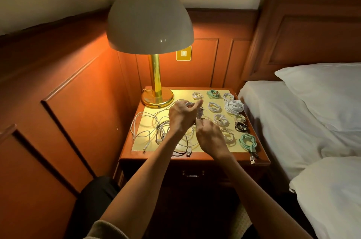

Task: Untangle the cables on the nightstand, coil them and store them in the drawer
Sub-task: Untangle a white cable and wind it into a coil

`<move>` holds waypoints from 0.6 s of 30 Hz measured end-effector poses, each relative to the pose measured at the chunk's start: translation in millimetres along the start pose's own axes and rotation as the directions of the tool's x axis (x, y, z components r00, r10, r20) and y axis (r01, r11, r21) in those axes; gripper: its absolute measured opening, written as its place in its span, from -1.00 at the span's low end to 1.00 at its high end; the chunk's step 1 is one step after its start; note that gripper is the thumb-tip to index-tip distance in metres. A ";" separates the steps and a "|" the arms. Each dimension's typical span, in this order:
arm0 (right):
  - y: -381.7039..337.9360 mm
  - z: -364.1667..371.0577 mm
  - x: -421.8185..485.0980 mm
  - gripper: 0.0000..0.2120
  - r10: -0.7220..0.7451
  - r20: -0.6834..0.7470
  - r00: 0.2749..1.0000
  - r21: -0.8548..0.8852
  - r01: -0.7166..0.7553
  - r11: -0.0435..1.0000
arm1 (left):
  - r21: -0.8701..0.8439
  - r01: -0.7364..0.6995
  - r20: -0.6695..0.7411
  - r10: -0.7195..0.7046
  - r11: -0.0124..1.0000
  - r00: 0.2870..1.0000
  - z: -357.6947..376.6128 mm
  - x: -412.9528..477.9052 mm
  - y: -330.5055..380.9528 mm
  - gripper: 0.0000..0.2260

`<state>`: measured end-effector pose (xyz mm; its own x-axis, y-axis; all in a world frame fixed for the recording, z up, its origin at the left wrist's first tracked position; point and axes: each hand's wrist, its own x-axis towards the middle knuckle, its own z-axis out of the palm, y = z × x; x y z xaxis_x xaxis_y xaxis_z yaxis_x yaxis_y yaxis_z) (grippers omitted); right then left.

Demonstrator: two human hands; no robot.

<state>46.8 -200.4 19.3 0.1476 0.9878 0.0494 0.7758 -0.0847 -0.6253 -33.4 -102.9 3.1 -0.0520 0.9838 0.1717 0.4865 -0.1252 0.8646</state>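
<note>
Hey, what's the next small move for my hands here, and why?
Probably wind the slack into a coil: the left hand and right hand both pinch a white cable whose tail runs toward the loose tangle, while finished coils lie to the right.

I see two forearms, bare down to the left hand [182,116] and the right hand [210,138]. On the left arm a pale grey-beige sleeve [106,229] of soft, knit-looking fabric shows at the elbow. Beside it I make out a plain dark trouser leg [95,197].
</note>
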 end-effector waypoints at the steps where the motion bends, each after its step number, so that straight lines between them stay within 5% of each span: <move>1: 1.7 4.1 1.5 -0.72 -0.045 -0.012 0.999 0.010 0.046 0.999 | -0.038 0.039 0.019 -0.038 0.999 0.999 0.2 2.5 -0.4 -0.51; 10: -7.9 10.3 -1.9 -0.69 0.018 0.036 0.999 0.273 -0.027 0.962 | -0.150 0.202 -0.001 -0.204 0.968 0.979 3.8 16.7 -7.7 -0.64; 18: -7.9 13.5 -3.8 -0.58 0.037 0.056 0.998 0.224 -0.048 0.973 | -0.075 0.213 0.013 -0.213 0.974 0.977 4.1 15.3 -10.1 -0.86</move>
<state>31.9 -201.7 13.5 0.1417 0.9898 -0.0171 0.6104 -0.1010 -0.7857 -35.5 -86.1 -4.9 -0.1429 0.9895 -0.0224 0.3971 0.0781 0.9144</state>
